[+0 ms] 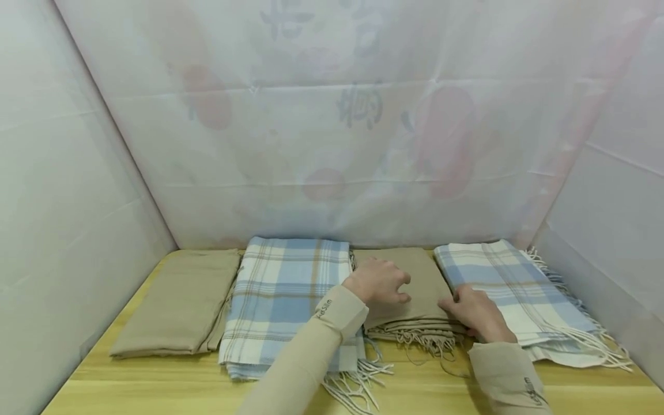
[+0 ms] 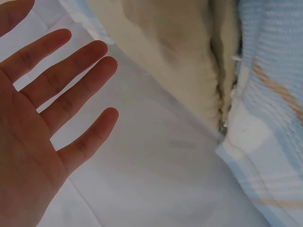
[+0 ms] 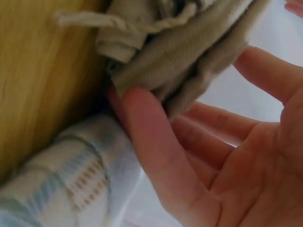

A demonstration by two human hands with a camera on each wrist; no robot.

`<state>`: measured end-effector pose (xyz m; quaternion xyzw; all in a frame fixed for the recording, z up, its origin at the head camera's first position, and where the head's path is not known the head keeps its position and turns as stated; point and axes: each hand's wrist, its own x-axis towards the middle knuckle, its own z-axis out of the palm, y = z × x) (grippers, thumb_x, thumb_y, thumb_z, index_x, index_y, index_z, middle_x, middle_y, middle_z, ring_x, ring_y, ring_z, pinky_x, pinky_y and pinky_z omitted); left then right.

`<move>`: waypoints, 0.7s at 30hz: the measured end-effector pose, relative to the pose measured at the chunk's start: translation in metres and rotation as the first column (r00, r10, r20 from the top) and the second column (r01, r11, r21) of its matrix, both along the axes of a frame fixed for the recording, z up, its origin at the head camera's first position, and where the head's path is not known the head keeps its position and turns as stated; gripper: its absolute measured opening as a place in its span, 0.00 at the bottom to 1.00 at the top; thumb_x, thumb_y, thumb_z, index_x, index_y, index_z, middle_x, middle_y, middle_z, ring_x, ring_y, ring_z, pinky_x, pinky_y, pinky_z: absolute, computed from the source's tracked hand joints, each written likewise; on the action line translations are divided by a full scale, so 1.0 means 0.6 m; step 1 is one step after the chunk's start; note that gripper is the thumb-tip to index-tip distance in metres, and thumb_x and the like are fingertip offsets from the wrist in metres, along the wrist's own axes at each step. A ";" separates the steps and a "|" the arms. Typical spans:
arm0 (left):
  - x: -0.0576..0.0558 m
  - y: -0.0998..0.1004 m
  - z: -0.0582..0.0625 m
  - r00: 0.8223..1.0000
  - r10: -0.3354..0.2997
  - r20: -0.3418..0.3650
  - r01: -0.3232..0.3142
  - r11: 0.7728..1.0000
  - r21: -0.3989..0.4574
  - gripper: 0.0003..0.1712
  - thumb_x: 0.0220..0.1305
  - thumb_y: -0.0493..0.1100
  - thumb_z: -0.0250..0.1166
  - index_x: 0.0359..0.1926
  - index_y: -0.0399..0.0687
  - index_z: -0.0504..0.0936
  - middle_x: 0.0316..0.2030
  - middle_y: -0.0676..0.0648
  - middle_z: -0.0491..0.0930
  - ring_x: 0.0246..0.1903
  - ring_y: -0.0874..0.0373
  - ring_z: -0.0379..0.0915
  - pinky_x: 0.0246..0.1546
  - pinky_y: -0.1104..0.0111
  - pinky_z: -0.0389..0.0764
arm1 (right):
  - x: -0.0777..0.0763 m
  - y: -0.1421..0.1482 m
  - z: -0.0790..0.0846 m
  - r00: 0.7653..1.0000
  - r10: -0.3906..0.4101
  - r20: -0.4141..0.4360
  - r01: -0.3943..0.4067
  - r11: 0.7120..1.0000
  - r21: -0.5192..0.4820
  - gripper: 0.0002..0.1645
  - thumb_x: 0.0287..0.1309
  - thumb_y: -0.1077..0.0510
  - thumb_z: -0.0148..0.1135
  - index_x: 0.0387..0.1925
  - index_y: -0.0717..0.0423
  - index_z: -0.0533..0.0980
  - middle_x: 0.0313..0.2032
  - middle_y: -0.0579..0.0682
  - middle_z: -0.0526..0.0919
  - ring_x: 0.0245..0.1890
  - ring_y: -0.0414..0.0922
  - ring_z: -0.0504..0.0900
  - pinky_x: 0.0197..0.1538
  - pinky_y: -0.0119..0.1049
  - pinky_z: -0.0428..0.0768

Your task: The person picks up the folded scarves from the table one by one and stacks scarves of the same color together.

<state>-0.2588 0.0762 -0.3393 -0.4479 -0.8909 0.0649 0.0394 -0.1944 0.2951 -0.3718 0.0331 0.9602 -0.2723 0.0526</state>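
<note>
A folded tan scarf [image 1: 417, 265] with twisted fringe lies on the table, between two plaid ones. Over its left part hovers my left hand [image 1: 380, 280], fingers spread and holding nothing; the left wrist view shows that palm [image 2: 28, 156] bare. My right hand [image 1: 478, 311] is at the tan scarf's right edge. In the right wrist view its fingers [image 3: 154, 137] touch the side of the layered tan cloth [image 3: 189, 64], the thumb near the upper layer. Just right of this hand lies a folded blue-and-white plaid scarf [image 1: 503, 276].
Another blue-and-white plaid scarf [image 1: 290, 282] lies left of centre, its fringe hanging toward the front. A second folded tan cloth [image 1: 178, 302] sits at the far left. White sheet walls [image 1: 321, 144] rise behind and on both sides of the wooden table [image 1: 171, 386].
</note>
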 end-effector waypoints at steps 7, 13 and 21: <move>-0.003 0.013 0.001 1.000 -0.001 0.019 0.001 1.000 0.006 0.23 0.73 0.61 0.60 0.62 0.60 0.82 0.50 0.59 0.85 0.45 0.65 0.82 0.48 0.69 0.81 | -0.001 -0.005 0.005 0.998 -0.019 0.057 0.020 1.000 -0.008 0.17 0.71 0.52 0.57 0.33 0.64 0.72 0.24 0.56 0.72 0.21 0.50 0.74 0.23 0.42 0.75; -0.008 0.018 0.005 0.999 0.008 0.038 -0.008 1.000 -0.003 0.24 0.73 0.61 0.60 0.63 0.61 0.81 0.50 0.59 0.85 0.45 0.65 0.82 0.50 0.67 0.80 | -0.003 -0.006 0.012 0.996 -0.025 0.084 0.025 1.000 -0.003 0.17 0.67 0.53 0.60 0.35 0.64 0.69 0.27 0.57 0.72 0.25 0.51 0.74 0.26 0.43 0.76; -0.007 0.023 0.007 0.999 0.002 0.055 -0.001 1.000 -0.017 0.23 0.73 0.60 0.60 0.62 0.60 0.82 0.47 0.58 0.86 0.43 0.66 0.82 0.49 0.68 0.81 | 0.002 -0.012 0.008 0.997 -0.011 0.079 0.006 0.998 0.059 0.19 0.65 0.53 0.63 0.29 0.60 0.66 0.24 0.56 0.70 0.20 0.51 0.73 0.23 0.42 0.74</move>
